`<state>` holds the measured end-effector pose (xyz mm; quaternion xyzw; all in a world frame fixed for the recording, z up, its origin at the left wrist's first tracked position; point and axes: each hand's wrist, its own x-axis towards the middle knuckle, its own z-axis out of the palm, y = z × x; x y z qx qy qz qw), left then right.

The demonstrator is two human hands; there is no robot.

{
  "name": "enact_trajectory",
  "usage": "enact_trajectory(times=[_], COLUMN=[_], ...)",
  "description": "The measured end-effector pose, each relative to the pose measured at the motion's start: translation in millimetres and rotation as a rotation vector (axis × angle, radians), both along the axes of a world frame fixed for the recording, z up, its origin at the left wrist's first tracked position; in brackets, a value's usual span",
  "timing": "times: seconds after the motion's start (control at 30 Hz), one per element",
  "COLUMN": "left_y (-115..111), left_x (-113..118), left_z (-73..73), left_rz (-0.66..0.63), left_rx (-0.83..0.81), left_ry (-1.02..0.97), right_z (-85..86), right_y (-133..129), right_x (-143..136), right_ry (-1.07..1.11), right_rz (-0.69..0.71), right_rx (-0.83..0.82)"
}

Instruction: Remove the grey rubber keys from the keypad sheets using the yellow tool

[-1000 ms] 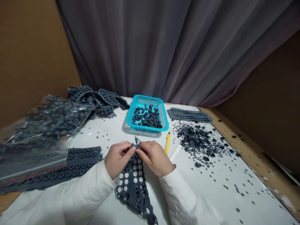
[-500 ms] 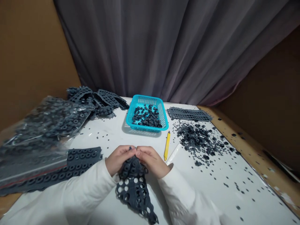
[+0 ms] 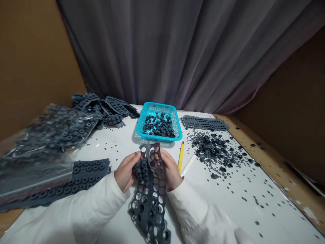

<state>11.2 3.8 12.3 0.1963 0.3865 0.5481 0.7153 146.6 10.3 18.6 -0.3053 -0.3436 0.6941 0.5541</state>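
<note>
A dark grey rubber sheet (image 3: 149, 193) full of round holes is held up between both hands, its lower part hanging toward me. My left hand (image 3: 127, 171) pinches its left edge near the top, beside several thick rings still in the sheet. The right edge is gripped by my right hand (image 3: 170, 169), whose fingers partly show through the holes. Beyond the hands stands a turquoise basket (image 3: 139, 130) with many small black rings (image 3: 162, 125) inside.
A clear bag of rings (image 3: 63, 128) and ringed sheets (image 3: 91, 171) lie left. A yellow marker (image 3: 181, 156) and a white strip (image 3: 188, 165) are right of my hands. Farther right are a heap of black bits (image 3: 213, 149) and a perforated sheet (image 3: 205, 123).
The sheet was bunched up with both hands close together at its top. Now it is spread flatter and raised, the hands are farther apart, and its upper holes show.
</note>
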Motion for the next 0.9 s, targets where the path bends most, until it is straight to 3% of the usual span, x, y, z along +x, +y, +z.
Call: enact_trajectory(times=[0.13, 0.2, 0.27, 0.37, 0.5, 0.7, 0.8, 0.9], left_y=[0.6, 0.7, 0.1, -0.8, -0.8, -0.2, -2.7, -6.5], left_x=[1.4, 0.3, -1.4, -4.1, -5.9, -2.3, 0.7, 3.8], left_z=[-6.3, -9.3, -12.3, -15.3, -14.6, -9.1, -2.3, 6.0], left_rz=[0.132, 0.117, 0.049, -0.004, -0.064, -0.113, -0.178, -0.202], left_rx=[0.059, 0.092, 0.155, 0.271, 0.337, 0.336, 0.187, 0.018], left_ry=[0.097, 0.163, 0.234, 0.321, 0.410, 0.385, 0.215, 0.050], right_z=[5.6, 9.0, 11.6, 11.7, 7.2, 7.0, 8.1, 2.6], right_y=[3.5, 3.9, 1.8, -3.1, -4.3, -3.3, -5.1, -6.5], right_x=[19.9, 29.6, 32.3, 23.5, 11.8, 15.0, 14.4, 8.1], right_ry=[-0.192, -0.391, -0.679, -1.053, -1.262, -1.184, -0.956, -0.651], right_rz=[-0.321, -0.423, -0.336, -0.054, 0.063, 0.182, 0.249, 0.229], right_rx=[0.287, 0.439, 0.594, 0.779, 0.831, 0.776, 0.674, 0.454])
